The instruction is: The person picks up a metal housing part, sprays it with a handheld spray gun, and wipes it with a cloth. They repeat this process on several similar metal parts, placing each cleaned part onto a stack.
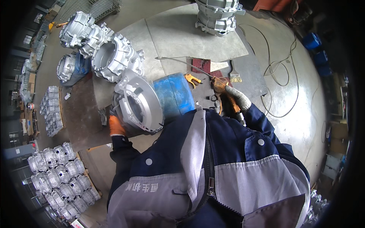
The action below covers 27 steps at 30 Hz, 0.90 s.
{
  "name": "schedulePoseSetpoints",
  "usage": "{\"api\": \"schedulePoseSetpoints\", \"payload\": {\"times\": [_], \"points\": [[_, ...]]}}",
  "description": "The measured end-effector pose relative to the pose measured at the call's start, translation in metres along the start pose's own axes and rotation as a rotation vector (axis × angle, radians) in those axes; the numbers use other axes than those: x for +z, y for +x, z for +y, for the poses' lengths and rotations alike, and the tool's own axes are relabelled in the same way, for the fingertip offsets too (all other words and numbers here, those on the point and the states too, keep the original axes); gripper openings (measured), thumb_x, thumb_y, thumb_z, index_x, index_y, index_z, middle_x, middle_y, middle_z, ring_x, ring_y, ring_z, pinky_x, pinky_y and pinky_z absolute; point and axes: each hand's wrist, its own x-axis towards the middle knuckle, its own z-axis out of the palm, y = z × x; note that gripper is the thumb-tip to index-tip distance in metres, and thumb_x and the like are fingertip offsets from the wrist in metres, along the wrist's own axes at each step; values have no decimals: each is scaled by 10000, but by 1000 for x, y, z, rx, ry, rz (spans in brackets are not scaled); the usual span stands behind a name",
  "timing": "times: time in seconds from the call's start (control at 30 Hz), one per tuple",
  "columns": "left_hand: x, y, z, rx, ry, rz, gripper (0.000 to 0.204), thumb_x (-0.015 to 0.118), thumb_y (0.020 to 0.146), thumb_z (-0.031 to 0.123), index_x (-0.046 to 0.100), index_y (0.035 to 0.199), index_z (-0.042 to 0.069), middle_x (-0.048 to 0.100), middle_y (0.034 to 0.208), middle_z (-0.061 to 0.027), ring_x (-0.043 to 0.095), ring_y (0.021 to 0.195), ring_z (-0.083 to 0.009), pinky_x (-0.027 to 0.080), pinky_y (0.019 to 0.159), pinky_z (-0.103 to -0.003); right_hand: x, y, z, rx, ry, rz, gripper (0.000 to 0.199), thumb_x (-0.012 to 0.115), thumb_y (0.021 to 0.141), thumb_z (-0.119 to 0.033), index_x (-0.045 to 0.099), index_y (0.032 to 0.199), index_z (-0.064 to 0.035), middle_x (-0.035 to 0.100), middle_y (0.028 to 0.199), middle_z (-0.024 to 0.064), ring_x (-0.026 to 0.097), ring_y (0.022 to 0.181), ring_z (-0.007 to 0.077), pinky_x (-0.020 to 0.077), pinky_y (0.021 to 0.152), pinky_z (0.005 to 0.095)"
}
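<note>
A silver cast-metal housing [152,102], a wide ring with ribs, stands tilted on the work surface in front of me, to the left. My left hand [116,124], in an orange glove with dark fingers, grips its left side; the fingertips are partly hidden behind it. On the right, my right hand [238,98], in a pale knit glove, is closed round an orange hand tool [219,84]. From the tool's front a long thin metal rod points far left. Close to it lie a yellow air blow gun [193,80] and a flat brush [235,73].
A blue plastic container [173,93] sits beside the housing. More castings [114,59] crowd the far left, and stacked ones [216,19] stand at the far end. Pallets of castings [61,178] are at lower left. A hose [296,87] loops over the floor at right.
</note>
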Motion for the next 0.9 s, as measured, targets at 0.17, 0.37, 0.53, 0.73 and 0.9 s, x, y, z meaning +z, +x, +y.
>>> {"api": "schedulePoseSetpoints", "payload": {"times": [0.17,0.37,0.53,0.73,0.9], "points": [[2,13,12,-40,-118,-19,436,486,925,442,598,1129,73,622,977,-27,579,844,-144,487,730,-299,9,-14,16,6,40,122,509,581,859,-230,445,1286,11,577,1162,183,591,1008,286,449,939,400],[24,-8,39,518,526,90,367,478,881,181,509,1212,27,586,1094,-89,551,991,-192,440,864,-303,-7,3,21,-122,58,-97,515,494,949,-330,400,1341,-11,520,1269,118,531,1126,204,418,984,328],[94,-29,80,1305,1010,12,531,530,859,250,433,1301,-26,549,1233,-177,524,1135,-272,345,1020,-352,-9,6,6,-125,-179,160,465,480,963,-276,412,1338,-9,505,1292,98,513,1153,196,403,1002,323],[138,-40,77,832,1454,227,689,692,605,181,443,1229,32,552,1171,-218,528,1090,-366,439,876,-373,10,7,-9,-138,-388,233,536,525,927,-382,441,1319,-26,552,1224,108,564,1064,196,446,933,319],[125,-27,72,617,1213,201,748,695,624,169,404,1306,73,627,1049,-188,592,1015,-327,452,858,-371,18,36,-19,-210,-489,-119,617,520,893,-495,451,1290,-28,585,1090,93,586,914,169,490,799,304]]}}
